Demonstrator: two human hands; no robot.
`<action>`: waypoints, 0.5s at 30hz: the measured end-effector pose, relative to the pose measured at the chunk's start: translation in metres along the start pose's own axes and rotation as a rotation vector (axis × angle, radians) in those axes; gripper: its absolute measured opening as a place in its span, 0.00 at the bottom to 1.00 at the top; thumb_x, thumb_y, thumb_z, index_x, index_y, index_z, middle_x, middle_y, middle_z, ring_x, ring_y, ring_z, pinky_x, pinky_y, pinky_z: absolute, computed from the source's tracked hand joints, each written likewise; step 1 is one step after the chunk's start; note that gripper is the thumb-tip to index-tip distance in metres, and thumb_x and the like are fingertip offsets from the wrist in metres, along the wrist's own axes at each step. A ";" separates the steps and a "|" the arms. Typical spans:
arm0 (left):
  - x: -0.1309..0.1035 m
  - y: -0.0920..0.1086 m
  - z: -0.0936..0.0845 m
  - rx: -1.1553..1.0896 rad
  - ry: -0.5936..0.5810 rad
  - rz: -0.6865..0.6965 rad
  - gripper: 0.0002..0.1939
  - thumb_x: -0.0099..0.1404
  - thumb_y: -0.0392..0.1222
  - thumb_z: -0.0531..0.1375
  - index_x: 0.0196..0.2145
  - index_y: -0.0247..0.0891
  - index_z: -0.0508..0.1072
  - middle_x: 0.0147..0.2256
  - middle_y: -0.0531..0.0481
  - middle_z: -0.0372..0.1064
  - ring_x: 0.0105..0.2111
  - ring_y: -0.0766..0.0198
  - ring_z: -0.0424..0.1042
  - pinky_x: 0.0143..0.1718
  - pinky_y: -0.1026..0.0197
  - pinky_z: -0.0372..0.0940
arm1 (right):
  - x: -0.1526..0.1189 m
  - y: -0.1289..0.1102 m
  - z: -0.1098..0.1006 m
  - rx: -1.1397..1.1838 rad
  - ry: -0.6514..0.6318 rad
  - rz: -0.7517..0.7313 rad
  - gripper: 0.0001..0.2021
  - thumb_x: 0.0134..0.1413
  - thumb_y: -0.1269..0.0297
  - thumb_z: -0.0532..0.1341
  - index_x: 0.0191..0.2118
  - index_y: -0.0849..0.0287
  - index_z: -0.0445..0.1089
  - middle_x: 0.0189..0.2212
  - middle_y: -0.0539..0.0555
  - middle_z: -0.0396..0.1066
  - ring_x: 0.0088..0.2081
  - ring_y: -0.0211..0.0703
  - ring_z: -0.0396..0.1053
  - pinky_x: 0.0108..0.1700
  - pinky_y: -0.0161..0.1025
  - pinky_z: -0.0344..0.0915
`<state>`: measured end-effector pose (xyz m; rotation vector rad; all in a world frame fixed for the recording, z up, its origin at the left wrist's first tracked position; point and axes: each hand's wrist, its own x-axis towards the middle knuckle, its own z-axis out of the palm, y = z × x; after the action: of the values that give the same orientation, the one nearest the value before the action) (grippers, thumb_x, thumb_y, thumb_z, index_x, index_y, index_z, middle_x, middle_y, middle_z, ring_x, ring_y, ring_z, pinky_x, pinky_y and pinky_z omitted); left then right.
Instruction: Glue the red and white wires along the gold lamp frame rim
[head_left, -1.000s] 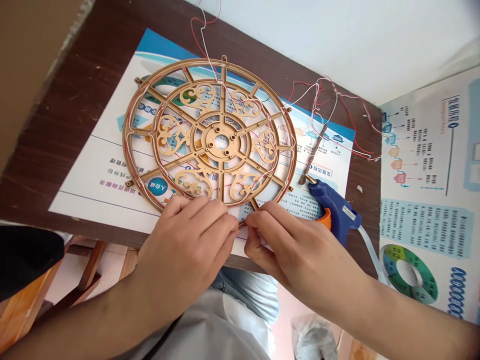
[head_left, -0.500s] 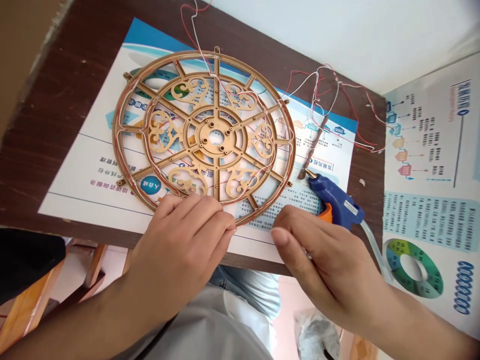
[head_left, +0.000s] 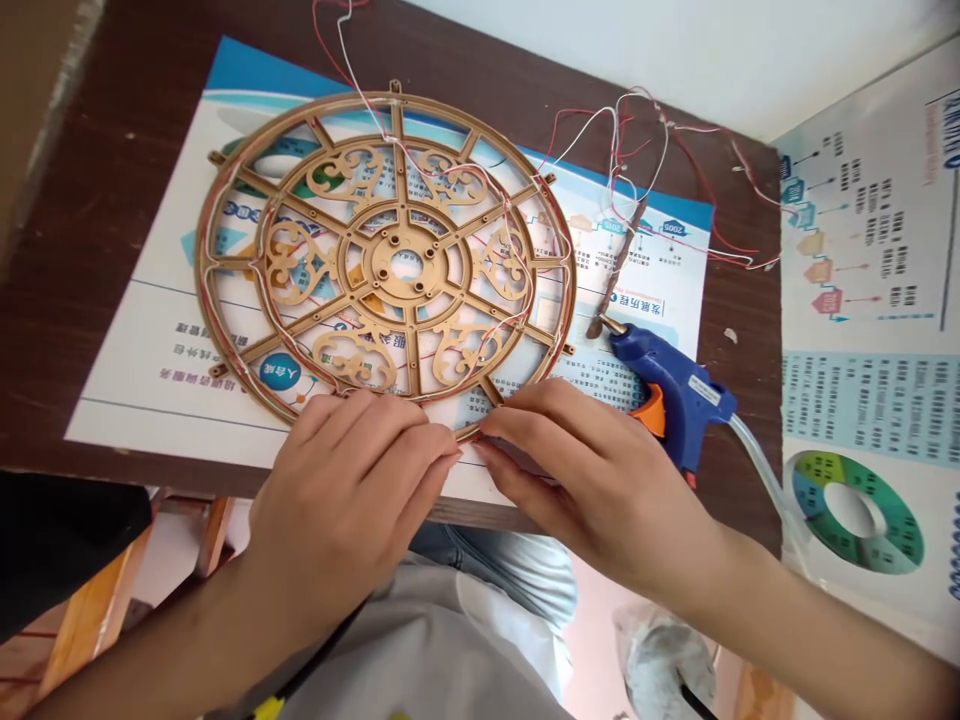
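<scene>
A: Where was the gold-coloured wheel (head_left: 409,232)?

B: It filled the left and middle of the view, lying on a printed sheet (head_left: 154,310) over a dark tabletop (head_left: 127,190). Its near rim reached the lower centre, where both hands were.

A: What was the left hand (head_left: 349,480) doing?

B: Its fingers were bent over that rim, touching it. The fingertips were hidden, so I couldn't tell whether they were gripping.

A: And the right hand (head_left: 600,470)?

B: It was half curled just beside the left, forefinger and thumb drawn close at the rim. Whether they pinched anything, I couldn't tell.

A: Which step did that look like?

B: I judged it to be seating the thin red and white wires (head_left: 615,150) in the rim. Some ran round the wheel's rings; others trailed loose across the upper right.

A: What did the next move call for?

B: Steady pressure from the left, I'd say, and small fingertip work from the right, without tugging the loose ends.

A: Was any tool near?

B: A blue glue gun (head_left: 664,365) lay right of centre, its nozzle by the lower end of a brown stick (head_left: 621,262).
</scene>
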<state>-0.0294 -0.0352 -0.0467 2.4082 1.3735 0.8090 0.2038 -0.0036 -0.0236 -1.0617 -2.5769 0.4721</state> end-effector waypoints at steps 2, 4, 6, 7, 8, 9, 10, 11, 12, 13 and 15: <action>-0.002 0.000 0.000 -0.022 0.007 -0.003 0.05 0.83 0.35 0.59 0.45 0.42 0.73 0.38 0.50 0.78 0.38 0.56 0.74 0.40 0.48 0.63 | 0.003 0.001 0.000 -0.036 -0.006 -0.028 0.10 0.82 0.68 0.57 0.47 0.59 0.75 0.39 0.57 0.78 0.37 0.44 0.76 0.38 0.41 0.71; -0.005 0.000 -0.003 -0.059 0.025 -0.020 0.05 0.82 0.35 0.59 0.47 0.44 0.72 0.39 0.51 0.79 0.38 0.58 0.75 0.41 0.49 0.66 | 0.006 0.003 -0.001 -0.097 -0.022 -0.101 0.12 0.82 0.70 0.56 0.45 0.60 0.76 0.37 0.56 0.77 0.35 0.44 0.72 0.38 0.42 0.69; -0.010 -0.001 -0.009 -0.128 0.063 -0.036 0.06 0.82 0.34 0.60 0.49 0.46 0.72 0.39 0.52 0.79 0.38 0.60 0.76 0.42 0.50 0.69 | 0.009 0.005 -0.003 -0.173 -0.041 -0.216 0.15 0.82 0.72 0.53 0.44 0.62 0.76 0.36 0.56 0.77 0.34 0.45 0.69 0.37 0.44 0.67; -0.013 -0.002 -0.013 -0.178 0.071 -0.036 0.07 0.81 0.34 0.61 0.50 0.47 0.71 0.39 0.53 0.79 0.38 0.61 0.76 0.42 0.51 0.71 | 0.011 0.006 -0.005 -0.216 -0.048 -0.272 0.16 0.82 0.73 0.51 0.44 0.64 0.77 0.35 0.56 0.76 0.33 0.46 0.67 0.36 0.45 0.66; -0.015 -0.002 -0.017 -0.233 0.081 -0.025 0.07 0.81 0.35 0.62 0.51 0.47 0.71 0.38 0.54 0.78 0.37 0.62 0.76 0.41 0.52 0.72 | 0.012 0.007 -0.007 -0.258 -0.052 -0.322 0.18 0.82 0.74 0.50 0.44 0.64 0.77 0.34 0.56 0.76 0.33 0.47 0.65 0.35 0.45 0.64; -0.018 -0.002 -0.022 -0.296 0.083 0.004 0.07 0.81 0.36 0.62 0.52 0.46 0.71 0.37 0.55 0.78 0.36 0.63 0.77 0.40 0.54 0.74 | 0.014 0.007 -0.008 -0.300 -0.053 -0.360 0.18 0.82 0.75 0.49 0.44 0.65 0.77 0.33 0.56 0.75 0.32 0.47 0.64 0.34 0.45 0.63; -0.020 -0.001 -0.026 -0.365 0.060 0.010 0.04 0.83 0.38 0.60 0.52 0.46 0.71 0.36 0.55 0.77 0.34 0.65 0.76 0.38 0.57 0.75 | 0.016 0.008 -0.010 -0.334 -0.052 -0.388 0.18 0.82 0.75 0.49 0.45 0.65 0.77 0.33 0.56 0.75 0.32 0.47 0.64 0.33 0.45 0.62; -0.022 0.001 -0.028 -0.444 0.059 0.009 0.04 0.86 0.42 0.56 0.50 0.45 0.72 0.34 0.56 0.77 0.32 0.67 0.76 0.36 0.59 0.75 | 0.017 0.008 -0.012 -0.357 -0.051 -0.405 0.17 0.82 0.75 0.50 0.45 0.65 0.76 0.32 0.56 0.75 0.32 0.48 0.64 0.34 0.45 0.62; -0.023 0.004 -0.030 -0.538 0.088 -0.038 0.10 0.87 0.43 0.52 0.47 0.44 0.72 0.32 0.56 0.75 0.30 0.68 0.74 0.33 0.62 0.73 | 0.018 0.008 -0.014 -0.372 -0.050 -0.413 0.15 0.81 0.75 0.51 0.46 0.66 0.76 0.33 0.56 0.75 0.33 0.48 0.64 0.34 0.46 0.62; -0.023 0.007 -0.031 -0.638 0.068 -0.083 0.15 0.89 0.45 0.49 0.44 0.44 0.72 0.30 0.56 0.75 0.28 0.69 0.74 0.30 0.64 0.72 | 0.019 0.008 -0.016 -0.382 -0.050 -0.418 0.13 0.81 0.75 0.53 0.47 0.67 0.75 0.33 0.56 0.76 0.33 0.48 0.65 0.34 0.46 0.63; -0.024 0.016 -0.029 -0.787 0.028 -0.210 0.22 0.89 0.49 0.48 0.39 0.43 0.74 0.28 0.55 0.74 0.27 0.70 0.73 0.27 0.66 0.69 | 0.020 0.007 -0.023 -0.390 -0.050 -0.423 0.09 0.80 0.75 0.55 0.49 0.67 0.74 0.35 0.57 0.77 0.35 0.48 0.67 0.35 0.46 0.63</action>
<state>-0.0447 -0.0657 -0.0234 1.6259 1.0192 1.0712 0.2037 0.0197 -0.0030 -0.5756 -2.9004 -0.1150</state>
